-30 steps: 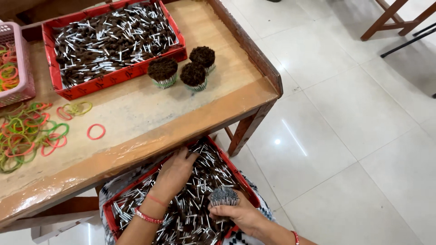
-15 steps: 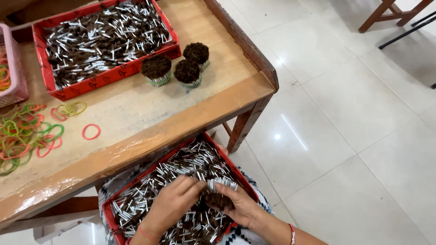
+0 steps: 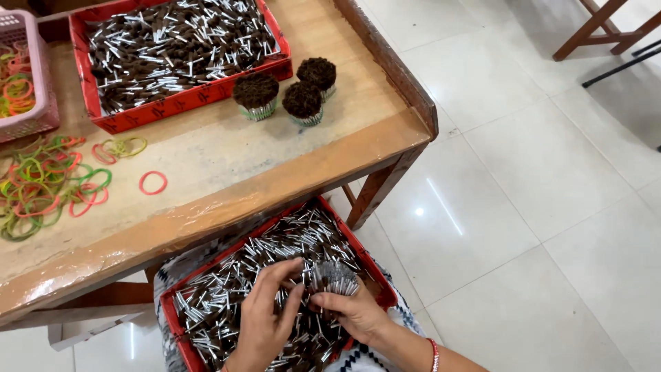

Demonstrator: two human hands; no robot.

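Hands work nearest the camera, over a red tray resting on the person's lap and filled with loose silver-and-brown sticks. Right hand is clenched around a gathered bundle of sticks, held with its silver ends fanned upward above the tray's right half. Left hand lies just beside it, fingers curled down onto the loose sticks and touching the bundle's left side. Beyond the lap stands a wooden table covered in clear film. On its left part lie scattered rubber bands in green, red and yellow, one red band apart from the heap. Farther back, three finished round bundles stand upright near the right edge, just beside a second red tray full of sticks. A pink basket with more bands sits at the far left.
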